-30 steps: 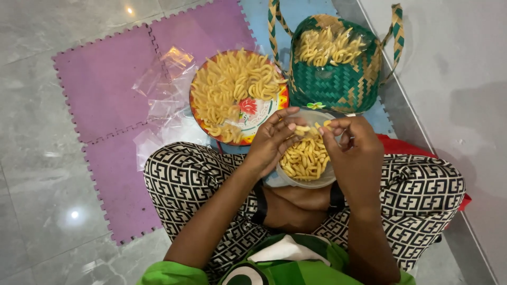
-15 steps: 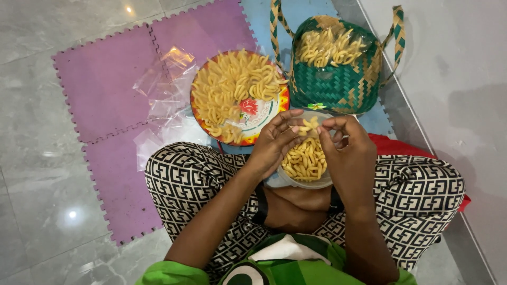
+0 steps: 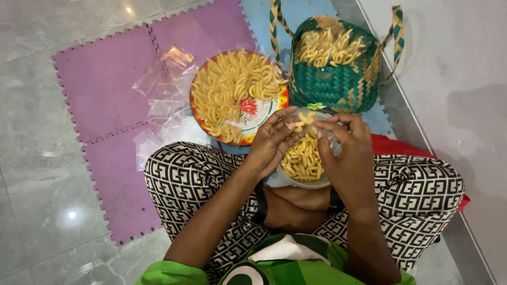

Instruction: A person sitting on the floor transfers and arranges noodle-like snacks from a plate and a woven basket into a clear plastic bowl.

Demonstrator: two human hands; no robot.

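I sit cross-legged with a clear plastic bag of yellow curled snacks resting in my lap. My left hand pinches a few snack pieces at the bag's open top. My right hand grips the bag's right side and rim, holding it upright. Just beyond the bag, a round plate with a red flower print holds a heap of the same snacks. A green woven basket with striped handles, filled with more snacks, stands to the right of the plate.
Several empty clear plastic bags lie on the purple foam mat left of the plate. A blue mat tile lies under the basket. Grey marble floor surrounds the mats; a pale wall runs along the right.
Both hands have drawn closer together over the bag's mouth. My left hand's fingers now hold snack pieces directly at the opening.
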